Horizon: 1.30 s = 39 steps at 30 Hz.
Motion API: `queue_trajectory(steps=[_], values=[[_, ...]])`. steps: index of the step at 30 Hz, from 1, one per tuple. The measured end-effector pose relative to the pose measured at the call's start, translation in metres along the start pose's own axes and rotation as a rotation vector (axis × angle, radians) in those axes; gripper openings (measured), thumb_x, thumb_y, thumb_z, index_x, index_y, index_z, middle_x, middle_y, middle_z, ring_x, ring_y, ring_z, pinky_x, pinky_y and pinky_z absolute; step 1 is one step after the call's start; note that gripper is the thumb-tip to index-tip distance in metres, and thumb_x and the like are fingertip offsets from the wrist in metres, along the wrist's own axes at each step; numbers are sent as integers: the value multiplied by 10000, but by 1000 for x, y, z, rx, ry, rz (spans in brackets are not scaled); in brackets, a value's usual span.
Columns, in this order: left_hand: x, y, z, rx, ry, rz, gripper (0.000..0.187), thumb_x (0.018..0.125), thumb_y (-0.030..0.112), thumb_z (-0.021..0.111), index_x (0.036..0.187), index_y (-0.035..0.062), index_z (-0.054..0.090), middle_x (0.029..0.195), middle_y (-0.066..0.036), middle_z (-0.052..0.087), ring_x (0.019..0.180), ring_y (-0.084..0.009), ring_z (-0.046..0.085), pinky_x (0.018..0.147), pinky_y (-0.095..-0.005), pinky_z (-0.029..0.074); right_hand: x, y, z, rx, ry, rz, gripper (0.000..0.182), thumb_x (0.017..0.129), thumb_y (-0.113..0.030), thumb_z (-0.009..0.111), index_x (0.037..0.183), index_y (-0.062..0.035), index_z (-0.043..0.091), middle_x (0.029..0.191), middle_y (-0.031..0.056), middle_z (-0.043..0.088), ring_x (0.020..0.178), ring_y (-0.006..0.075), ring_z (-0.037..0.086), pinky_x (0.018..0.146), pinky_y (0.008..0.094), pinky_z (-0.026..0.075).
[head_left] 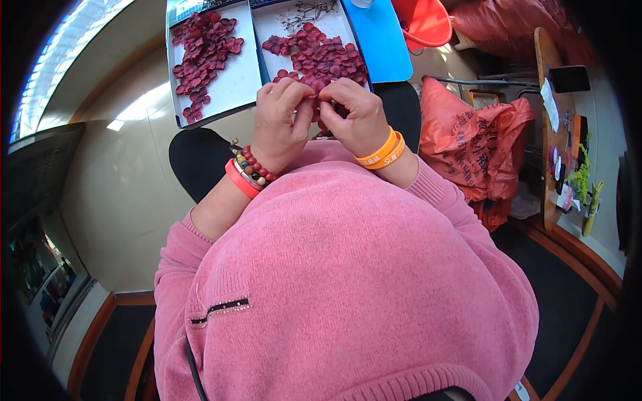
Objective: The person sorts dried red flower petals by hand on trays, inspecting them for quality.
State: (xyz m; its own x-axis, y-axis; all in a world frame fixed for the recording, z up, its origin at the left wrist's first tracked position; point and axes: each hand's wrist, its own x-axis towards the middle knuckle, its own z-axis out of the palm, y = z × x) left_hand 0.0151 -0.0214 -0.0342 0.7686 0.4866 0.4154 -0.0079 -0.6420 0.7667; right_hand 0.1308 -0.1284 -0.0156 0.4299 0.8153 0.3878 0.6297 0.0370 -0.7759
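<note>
1. Step in hand, judged from the view: the left hand [277, 123] and right hand [361, 117] are working at a dark red petal piece [317, 82], apparently separating or adjusting its layers
2. Location: the piece is sitting between the fingertips; loose petals [331, 57] are lying just beyond the hands, more petals [207, 63] are lying beyond and left, and thin stems [311, 9] are lying farther forward
3. Next move, judged: the thin material is calling for a light, opposed pinch and small finger motions
4. Hand state: both hands are appearing clamped on the piece, finger against thumb, with exact contact partly hidden
5. Pose: forearms are reaching forward from the body, hands are converging, knuckles are facing up and fingers are curling inward
</note>
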Motion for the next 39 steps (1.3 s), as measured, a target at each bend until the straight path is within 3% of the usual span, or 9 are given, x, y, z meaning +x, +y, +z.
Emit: queue_trajectory(steps=[3, 6, 12, 16, 22, 26, 29, 36, 39], values=[[3, 5, 0, 176, 50, 172, 152, 757, -33, 593, 885, 49, 579, 794, -62, 566, 745, -227, 561, 874, -362, 379, 1, 3, 3, -86, 37, -136, 105, 715, 32, 620, 809, -3, 588, 758, 125, 577, 664, 290, 587, 618, 329, 494], [4, 9, -3, 168, 61, 262, 190, 724, -36, 621, 890, 48, 585, 807, -57, 577, 754, -220, 569, 899, -404, 371, -1, 2, 2, -56, 74, -127, 124, 715, 46, 619, 827, 2, 589, 770, 127, 578, 664, 293, 591, 651, 326, 505], [3, 8, -4, 138, 137, 363, 239, 707, -36, 652, 929, 36, 603, 867, -68, 618, 782, -205, 599, 913, -435, 391, -7, -10, 4, 222, 183, 179, 121, 775, 46, 614, 886, -1, 599, 803, 73, 605, 682, 146, 609, 647, 244, 509], [4, 11, -3, 165, 221, 420, 220, 700, 0, 648, 911, 52, 611, 861, -66, 612, 770, -201, 599, 888, -426, 397, -4, -19, -1, 672, 126, 438, 110, 852, 11, 595, 956, -21, 608, 843, 3, 614, 711, 71, 580, 628, 216, 492], [4, 12, -4, -10, 268, 267, 134, 769, -14, 620, 895, 27, 597, 827, -67, 602, 760, -186, 593, 822, -363, 436, -5, -4, 1, 847, 62, 524, 106, 869, -66, 621, 971, -38, 627, 781, 14, 614, 682, 60, 552, 630, 211, 464], [-8, 7, 2, -602, 121, -304, 50, 868, 17, 576, 916, 2, 580, 833, -34, 605, 744, -85, 565, 651, -223, 458, -4, -5, -2, 863, 12, 705, 117, 881, -106, 616, 973, -35, 630, 781, 17, 618, 677, 63, 556, 626, 212, 466], [-5, 7, 1, -869, 101, -478, 58, 880, 19, 561, 931, -2, 582, 855, -12, 606, 733, -65, 558, 664, -216, 461, -5, -1, -2, 891, 10, 775, 130, 883, -117, 613, 970, -20, 617, 782, 33, 624, 675, 76, 579, 611, 223, 492], [-5, -10, 0, -936, -16, -640, 68, 894, 40, 548, 939, 0, 578, 894, -18, 602, 783, -74, 562, 705, -209, 457, -6, -4, -5, 870, 40, 777, 101, 855, -39, 591, 940, 17, 581, 783, 68, 633, 674, 111, 628, 560, 251, 539], [-1, 3, 0, -907, 181, -532, 56, 855, 22, 563, 908, 10, 579, 948, -58, 578, 847, -122, 555, 735, -242, 448, -5, -3, -3, 769, 62, 755, 92, 839, -20, 581, 918, 27, 576, 767, 75, 633, 622, 126, 634, 539, 254, 539]])
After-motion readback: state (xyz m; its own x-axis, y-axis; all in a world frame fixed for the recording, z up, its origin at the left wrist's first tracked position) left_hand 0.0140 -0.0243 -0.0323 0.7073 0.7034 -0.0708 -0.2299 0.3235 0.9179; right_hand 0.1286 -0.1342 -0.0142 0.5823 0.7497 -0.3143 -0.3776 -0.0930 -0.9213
